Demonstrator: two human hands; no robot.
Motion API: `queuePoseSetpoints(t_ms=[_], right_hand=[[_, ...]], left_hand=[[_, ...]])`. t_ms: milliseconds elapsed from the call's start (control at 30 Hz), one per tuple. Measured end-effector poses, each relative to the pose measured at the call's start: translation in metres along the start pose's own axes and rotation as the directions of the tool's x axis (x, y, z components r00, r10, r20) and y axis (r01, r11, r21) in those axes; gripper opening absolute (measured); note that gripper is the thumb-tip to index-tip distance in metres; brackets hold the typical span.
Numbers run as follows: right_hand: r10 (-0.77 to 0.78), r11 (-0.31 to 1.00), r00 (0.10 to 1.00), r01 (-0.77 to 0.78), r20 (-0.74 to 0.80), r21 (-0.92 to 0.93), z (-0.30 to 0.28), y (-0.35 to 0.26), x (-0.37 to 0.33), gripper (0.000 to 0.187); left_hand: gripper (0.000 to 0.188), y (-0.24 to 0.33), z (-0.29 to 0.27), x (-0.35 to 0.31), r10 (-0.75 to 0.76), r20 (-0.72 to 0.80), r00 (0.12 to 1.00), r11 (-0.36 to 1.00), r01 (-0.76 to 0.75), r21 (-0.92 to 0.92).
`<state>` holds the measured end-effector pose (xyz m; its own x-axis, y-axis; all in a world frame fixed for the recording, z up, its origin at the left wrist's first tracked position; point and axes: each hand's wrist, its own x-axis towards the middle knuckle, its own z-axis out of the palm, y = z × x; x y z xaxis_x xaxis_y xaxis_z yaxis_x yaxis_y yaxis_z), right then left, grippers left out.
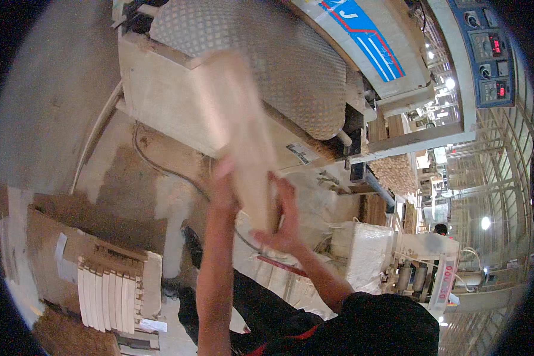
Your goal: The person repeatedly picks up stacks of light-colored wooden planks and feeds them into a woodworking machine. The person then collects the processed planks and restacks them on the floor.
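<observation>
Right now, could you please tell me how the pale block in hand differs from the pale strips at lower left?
The pale block is held by the left hand and right hand, while neither touches the pale strips. The pale block looks blurred, whereas the pale strips show clearer edges. Both are pale and long in shape.

One head-worn fisheye looks down from close above.
</observation>
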<state>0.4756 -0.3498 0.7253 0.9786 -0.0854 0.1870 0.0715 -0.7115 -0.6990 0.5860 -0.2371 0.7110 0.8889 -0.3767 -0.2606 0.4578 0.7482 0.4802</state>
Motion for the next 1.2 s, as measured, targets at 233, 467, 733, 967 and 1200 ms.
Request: queuePoseSetpoints(t_ms=[233, 467, 733, 967, 1200], right_hand=[[0.386, 0.868, 0.829, -0.475, -0.405, -0.146, -0.06, 0.066, 0.162, 0.101], [0.644, 0.688, 0.695, -0.709, -0.319, -0.155, -0.101, 0.121, 0.293, 0.092], [0.36, 0.799, 0.917, -0.398, -0.172, -0.451, -0.093, 0.191, 0.373, 0.068], [0.612, 0.627, 0.744, -0.664, -0.269, -0.409, -0.07, 0.146, 0.38, 0.081], [-0.064, 0.469, 0.947, -0.25, -0.315, -0.847, -0.011, 0.149, 0.364, 0.059]], left_hand=[[0.074, -0.061, 0.048, 0.069, -0.143, 0.403, 0.904, 0.817, 0.337, -0.467], [0.072, -0.083, -0.017, 0.032, -0.057, 0.189, 0.98, 0.733, 0.17, -0.659], [0.061, -0.081, -0.152, -0.028, -0.012, -0.211, 0.977, 0.677, -0.147, -0.721], [0.057, -0.083, -0.158, -0.029, -0.059, -0.356, 0.933, 0.693, -0.219, -0.687], [0.052, -0.097, -0.215, -0.076, -0.009, -0.528, 0.849, 0.715, -0.363, -0.597]])
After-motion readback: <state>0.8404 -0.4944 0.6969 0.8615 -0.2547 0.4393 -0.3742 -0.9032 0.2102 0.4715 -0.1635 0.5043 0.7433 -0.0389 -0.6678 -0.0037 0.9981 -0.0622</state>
